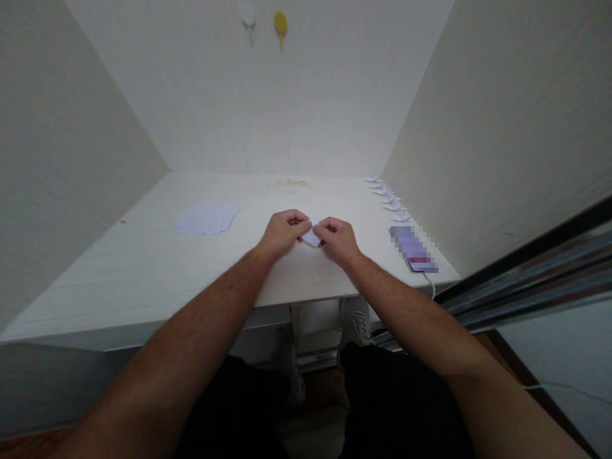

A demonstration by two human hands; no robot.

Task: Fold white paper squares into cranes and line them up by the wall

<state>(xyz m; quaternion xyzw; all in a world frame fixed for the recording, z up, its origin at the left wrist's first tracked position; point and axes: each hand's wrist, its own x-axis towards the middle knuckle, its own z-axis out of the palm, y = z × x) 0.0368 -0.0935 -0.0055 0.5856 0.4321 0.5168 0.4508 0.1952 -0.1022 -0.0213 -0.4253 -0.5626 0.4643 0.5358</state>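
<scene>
Between my two hands is a small piece of folded white paper [311, 238], held just above the middle of the white desk. My left hand [285, 231] pinches its left side between thumb and fingers. On the opposite side, my right hand [337, 237] grips the paper in the same way, thumb on top. The fingers cover much of it, so its full folded shape is hidden. A loose stack of white paper sheets [206, 218] lies to the left of my hands. Several small folded paper pieces [393, 203] form a row along the right wall.
A phone [412, 248] with a blurred screen lies at the desk's right edge, its white cable [433, 288] hanging over the front. Walls enclose the desk [157, 268] on three sides. Two hooks, one white [247, 15] and one yellow [280, 23], are on the back wall.
</scene>
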